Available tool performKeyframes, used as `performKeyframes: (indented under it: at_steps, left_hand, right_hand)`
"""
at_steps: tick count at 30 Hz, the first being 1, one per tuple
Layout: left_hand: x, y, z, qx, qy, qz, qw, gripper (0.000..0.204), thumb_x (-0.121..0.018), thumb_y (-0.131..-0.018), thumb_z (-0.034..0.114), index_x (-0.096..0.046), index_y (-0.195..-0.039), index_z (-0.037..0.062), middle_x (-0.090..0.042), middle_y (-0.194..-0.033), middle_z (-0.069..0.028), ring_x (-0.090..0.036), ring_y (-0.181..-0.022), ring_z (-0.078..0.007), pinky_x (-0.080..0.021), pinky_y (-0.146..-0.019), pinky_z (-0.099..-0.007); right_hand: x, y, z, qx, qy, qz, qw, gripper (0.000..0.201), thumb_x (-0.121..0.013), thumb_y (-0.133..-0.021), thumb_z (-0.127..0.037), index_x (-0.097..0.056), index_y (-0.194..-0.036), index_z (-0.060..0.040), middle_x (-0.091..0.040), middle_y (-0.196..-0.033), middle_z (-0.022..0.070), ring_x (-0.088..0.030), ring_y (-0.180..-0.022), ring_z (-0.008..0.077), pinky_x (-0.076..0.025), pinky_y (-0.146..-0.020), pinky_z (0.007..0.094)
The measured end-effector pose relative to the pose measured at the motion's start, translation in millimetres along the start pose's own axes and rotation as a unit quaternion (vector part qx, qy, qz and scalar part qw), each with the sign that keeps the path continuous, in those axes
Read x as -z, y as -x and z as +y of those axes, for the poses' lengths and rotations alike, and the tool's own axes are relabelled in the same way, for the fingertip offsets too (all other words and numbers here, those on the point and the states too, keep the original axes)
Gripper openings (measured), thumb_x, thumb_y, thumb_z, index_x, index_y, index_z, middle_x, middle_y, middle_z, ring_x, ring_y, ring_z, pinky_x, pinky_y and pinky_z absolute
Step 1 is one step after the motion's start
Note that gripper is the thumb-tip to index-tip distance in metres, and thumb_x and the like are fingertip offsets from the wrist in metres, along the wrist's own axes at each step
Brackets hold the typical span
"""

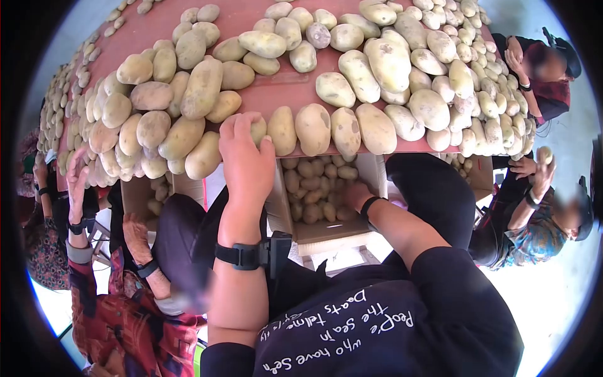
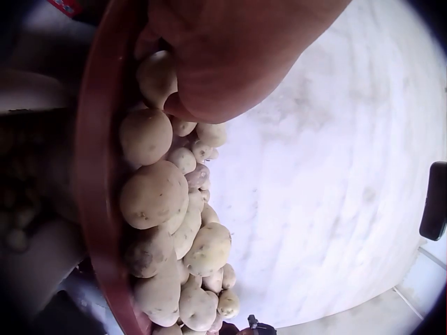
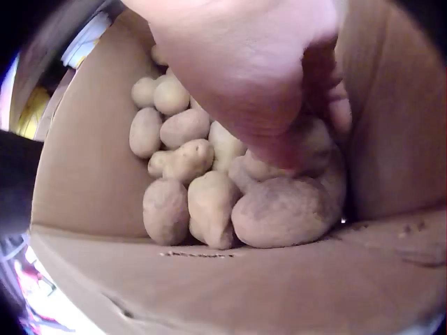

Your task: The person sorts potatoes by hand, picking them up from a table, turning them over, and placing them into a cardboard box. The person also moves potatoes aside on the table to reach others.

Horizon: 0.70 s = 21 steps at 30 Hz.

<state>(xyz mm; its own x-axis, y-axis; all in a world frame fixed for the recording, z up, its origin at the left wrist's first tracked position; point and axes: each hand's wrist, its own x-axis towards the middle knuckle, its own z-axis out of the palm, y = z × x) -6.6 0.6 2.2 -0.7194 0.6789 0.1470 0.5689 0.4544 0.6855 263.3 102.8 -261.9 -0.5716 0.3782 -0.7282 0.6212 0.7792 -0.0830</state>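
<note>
At the table's near edge, my left hand (image 1: 247, 160) curls its fingers and thumb around a potato (image 1: 257, 130), the leftmost of a short row; the left wrist view shows this hand (image 2: 230, 56) gripping the potato (image 2: 156, 78) beside the red rim. Below the table, my right hand (image 1: 357, 196) reaches into a cardboard box (image 1: 320, 235) of potatoes. Seen from the right wrist, that hand (image 3: 258, 77) has its fingers bent around a potato (image 3: 314, 148), partly hidden, above a large brown one (image 3: 283, 212).
Many potatoes (image 1: 204, 88) lie in heaps across the red table (image 1: 276, 94). More boxes (image 1: 482, 176) stand under its edge on both sides. Other people sit left and right; one person's hand (image 1: 543, 173) at the right holds a potato.
</note>
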Motion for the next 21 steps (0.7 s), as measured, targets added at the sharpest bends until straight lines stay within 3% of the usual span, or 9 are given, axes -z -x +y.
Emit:
performKeyframes:
  at_steps: [2,5,6,11,14,16,17,20,21]
  left_hand:
    - [-2.2,-1.6,0.7,-0.005,-0.003,-0.005,1.000,0.037,-0.059,-0.077,0.002,-0.053,-0.113,0.0056,-0.044,-0.124,-0.0211,-0.042,-0.115,-0.0399,-0.036,-0.097,-0.0450]
    - [-0.6,-0.3,1.8,-0.005,-0.010,-0.013,1.000,0.039,-0.059,-0.078,0.004,-0.052,-0.116,0.0059,-0.043,-0.126,-0.0224,-0.041,-0.118,-0.0401,-0.035,-0.099,-0.0454]
    - [-1.9,-0.5,0.8,-0.008,-0.013,-0.012,1.000,0.039,-0.059,-0.078,0.004,-0.052,-0.117,0.0060,-0.042,-0.126,-0.0226,-0.040,-0.118,-0.0401,-0.034,-0.099,-0.0454]
    - [-3.7,-0.2,1.7,-0.001,-0.016,-0.013,1.000,0.039,-0.059,-0.079,0.005,-0.053,-0.117,0.0063,-0.041,-0.127,-0.0230,-0.040,-0.119,-0.0401,-0.034,-0.100,-0.0455]
    - [-3.6,-0.3,3.1,0.005,-0.017,-0.013,1.000,0.039,-0.060,-0.079,0.006,-0.054,-0.117,0.0064,-0.041,-0.128,-0.0228,-0.039,-0.119,-0.0402,-0.034,-0.100,-0.0455]
    - [-4.2,0.1,2.6,0.002,-0.018,-0.011,1.000,0.039,-0.060,-0.079,0.006,-0.054,-0.117,0.0067,-0.041,-0.129,-0.0226,-0.039,-0.119,-0.0402,-0.034,-0.100,-0.0454]
    - [-4.2,0.2,2.6,0.004,-0.018,-0.012,1.000,0.039,-0.060,-0.079,0.006,-0.054,-0.117,0.0068,-0.041,-0.129,-0.0225,-0.039,-0.120,-0.0402,-0.034,-0.100,-0.0453]
    - [-3.3,-0.4,3.4,0.010,-0.018,-0.014,1.000,0.039,-0.060,-0.079,0.006,-0.054,-0.117,0.0072,-0.041,-0.129,-0.0224,-0.039,-0.120,-0.0401,-0.034,-0.100,-0.0452]
    - [-3.1,-0.7,3.6,0.012,-0.016,-0.015,1.000,0.038,-0.060,-0.079,0.006,-0.054,-0.117,0.0074,-0.041,-0.129,-0.0223,-0.039,-0.120,-0.0401,-0.035,-0.100,-0.0452]
  right_hand:
    - [28.9,-2.7,4.0,0.012,0.037,-0.102,0.994,0.037,-0.063,-0.079,-0.023,-0.061,-0.109,-0.0005,-0.060,-0.114,0.0208,-0.060,-0.104,0.0317,-0.050,-0.084,0.0375]
    - [80.7,4.0,3.7,0.038,-0.070,-0.054,0.995,0.045,-0.067,-0.075,-0.025,-0.059,-0.113,-0.0021,-0.062,-0.109,0.0168,-0.063,-0.098,0.0250,-0.051,-0.081,0.0351]
    - [81.6,-4.0,7.9,0.018,-0.204,-0.058,0.977,0.045,-0.067,-0.075,-0.024,-0.059,-0.113,-0.0021,-0.063,-0.107,0.0156,-0.063,-0.096,0.0233,-0.051,-0.081,0.0342]
    - [95.5,-10.3,4.7,-0.020,-0.658,-0.100,0.746,0.042,-0.066,-0.078,-0.024,-0.058,-0.113,-0.0018,-0.063,-0.092,0.0103,-0.061,-0.084,0.0181,-0.050,-0.078,0.0296]
    - [70.8,-25.3,12.7,0.055,-0.493,-0.120,0.860,0.037,-0.058,-0.083,-0.018,-0.054,-0.116,-0.0027,-0.063,-0.093,0.0097,-0.062,-0.083,0.0218,-0.050,-0.077,0.0318]
    - [47.3,-26.5,12.0,0.088,-0.177,-0.128,0.972,0.032,-0.057,-0.084,-0.016,-0.057,-0.114,-0.0036,-0.061,-0.105,0.0095,-0.061,-0.093,0.0237,-0.050,-0.079,0.0350]
    - [34.0,-24.0,10.3,0.103,-0.009,-0.127,0.987,0.030,-0.056,-0.085,-0.014,-0.058,-0.113,-0.0040,-0.061,-0.111,0.0094,-0.061,-0.098,0.0247,-0.050,-0.079,0.0365]
    - [-6.1,2.1,3.7,0.039,0.041,0.043,0.997,0.026,-0.053,-0.086,-0.015,-0.064,-0.109,-0.0088,-0.054,-0.122,0.0089,-0.054,-0.111,0.0273,-0.047,-0.084,0.0369]
    - [-6.2,5.9,-0.3,0.038,0.096,0.022,0.994,0.028,-0.053,-0.086,-0.017,-0.063,-0.111,-0.0106,-0.053,-0.123,0.0082,-0.052,-0.112,0.0269,-0.046,-0.085,0.0375]
